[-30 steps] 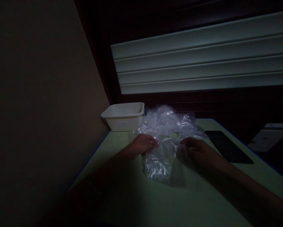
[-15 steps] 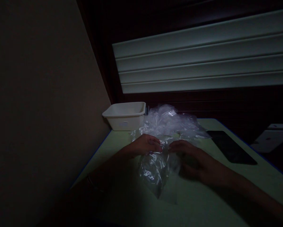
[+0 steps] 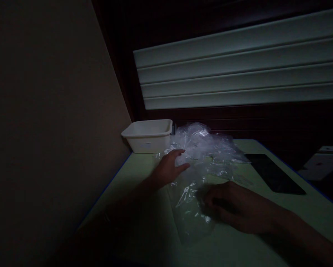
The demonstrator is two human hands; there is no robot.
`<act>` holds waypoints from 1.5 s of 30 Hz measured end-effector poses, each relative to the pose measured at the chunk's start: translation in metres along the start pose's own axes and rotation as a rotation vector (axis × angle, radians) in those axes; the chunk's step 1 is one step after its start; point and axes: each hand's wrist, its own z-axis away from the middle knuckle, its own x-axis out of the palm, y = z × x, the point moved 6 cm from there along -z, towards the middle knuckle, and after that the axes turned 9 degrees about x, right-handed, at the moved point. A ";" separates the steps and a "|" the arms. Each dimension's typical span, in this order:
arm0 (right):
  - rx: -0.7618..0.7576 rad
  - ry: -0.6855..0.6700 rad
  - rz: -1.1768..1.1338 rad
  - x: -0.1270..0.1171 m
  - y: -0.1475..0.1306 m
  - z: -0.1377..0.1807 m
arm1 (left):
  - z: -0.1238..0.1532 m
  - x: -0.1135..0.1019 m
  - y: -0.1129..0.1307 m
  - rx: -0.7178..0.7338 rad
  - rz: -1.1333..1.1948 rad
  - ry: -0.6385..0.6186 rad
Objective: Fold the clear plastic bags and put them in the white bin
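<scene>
The room is dim. A heap of crumpled clear plastic bags lies on a pale green table. My left hand reaches toward the heap with fingers stretched out, its tips at the near edge of the plastic. One clear bag lies flattened on the table closer to me. My right hand rests palm down on that bag's right side, fingers curled slightly and pressing it flat.
A white plastic tub stands at the table's far left corner beside the wall. A dark flat phone lies on the right part of the table. Slatted blinds hang behind. A white box sits off the table's right edge.
Both hands let go of the bag they pinched together. The left hand has opened and reached forward to the heap; the right hand has drawn back and laid the bag flat.
</scene>
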 end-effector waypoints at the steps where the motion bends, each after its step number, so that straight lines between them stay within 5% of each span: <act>1: 0.019 0.004 0.009 0.001 0.001 -0.001 | 0.001 -0.003 0.009 0.090 -0.116 0.026; 4: 0.063 0.035 0.031 0.002 0.003 -0.001 | 0.006 0.000 0.033 0.267 -0.294 0.006; 13: 0.171 0.135 0.049 -0.002 0.020 -0.004 | 0.036 0.047 0.045 0.447 -0.467 -0.489; 20: 0.248 0.259 0.085 -0.010 0.034 -0.006 | 0.038 0.045 0.042 0.451 -0.507 -0.493; 30: 0.269 0.261 0.174 -0.009 0.055 -0.005 | 0.040 0.039 0.055 0.480 -0.350 -0.535; 45: 0.261 0.279 0.152 -0.009 0.056 -0.004 | 0.022 0.012 0.048 0.333 -0.345 -0.715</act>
